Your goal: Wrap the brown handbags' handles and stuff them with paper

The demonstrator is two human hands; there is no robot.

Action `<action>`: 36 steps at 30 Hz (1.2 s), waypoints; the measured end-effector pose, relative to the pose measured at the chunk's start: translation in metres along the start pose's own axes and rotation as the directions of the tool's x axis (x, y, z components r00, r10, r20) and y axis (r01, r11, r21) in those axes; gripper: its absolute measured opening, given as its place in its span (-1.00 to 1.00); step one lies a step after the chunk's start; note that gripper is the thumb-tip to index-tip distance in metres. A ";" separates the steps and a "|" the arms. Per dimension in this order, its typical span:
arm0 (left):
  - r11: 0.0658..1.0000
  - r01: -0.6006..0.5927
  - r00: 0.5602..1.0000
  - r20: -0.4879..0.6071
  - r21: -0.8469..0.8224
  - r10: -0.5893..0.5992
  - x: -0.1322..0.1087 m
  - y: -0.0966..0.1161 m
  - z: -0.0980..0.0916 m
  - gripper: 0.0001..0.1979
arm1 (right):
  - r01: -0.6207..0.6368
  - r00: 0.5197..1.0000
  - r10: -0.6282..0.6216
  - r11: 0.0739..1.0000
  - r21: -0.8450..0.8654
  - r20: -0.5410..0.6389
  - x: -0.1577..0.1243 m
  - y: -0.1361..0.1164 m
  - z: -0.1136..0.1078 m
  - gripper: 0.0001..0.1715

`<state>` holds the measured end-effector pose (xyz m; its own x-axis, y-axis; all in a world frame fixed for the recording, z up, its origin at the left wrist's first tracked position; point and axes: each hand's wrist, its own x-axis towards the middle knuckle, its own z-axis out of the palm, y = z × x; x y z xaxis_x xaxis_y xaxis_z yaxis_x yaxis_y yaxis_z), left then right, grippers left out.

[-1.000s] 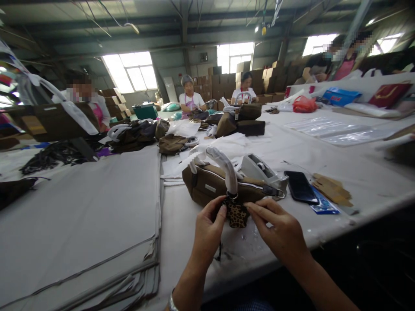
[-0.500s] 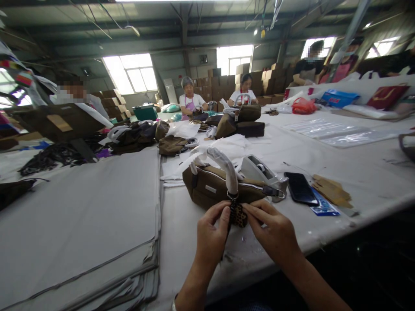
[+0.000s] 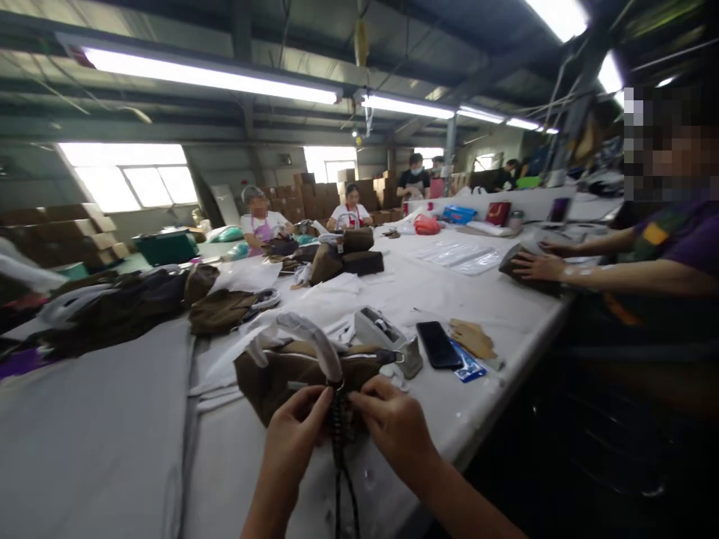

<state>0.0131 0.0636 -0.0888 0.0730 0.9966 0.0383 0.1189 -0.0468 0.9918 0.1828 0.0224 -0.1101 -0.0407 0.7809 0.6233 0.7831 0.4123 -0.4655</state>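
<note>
Brown fabric handbag (image 3: 269,378), contents hidden, sits on the white table (image 3: 505,322); left hand (image 3: 292,442) and right hand (image 3: 396,427) each close a narrow grip on its dark dangling charm (image 3: 337,421).

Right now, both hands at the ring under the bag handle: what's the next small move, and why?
Probably steady the brown bag with the left hand and let the right hand work the dark charm at the ring. Both sets of fingertips crowd that one spot under the white-wrapped handle, the charm's cord hangs loose below, and the bag lies unheld.
</note>
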 end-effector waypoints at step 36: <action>0.974 -0.091 0.989 -0.095 0.209 0.113 0.015 -0.001 0.003 -0.55 | -0.076 0.997 0.075 0.997 -0.014 -0.028 0.008 -0.011 0.003 -0.72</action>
<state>0.0170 0.0779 -0.0893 -0.0086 0.9868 0.1616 0.3159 -0.1506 0.9368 0.1722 0.0254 -0.1023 0.0360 0.7962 0.6040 0.7927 0.3453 -0.5024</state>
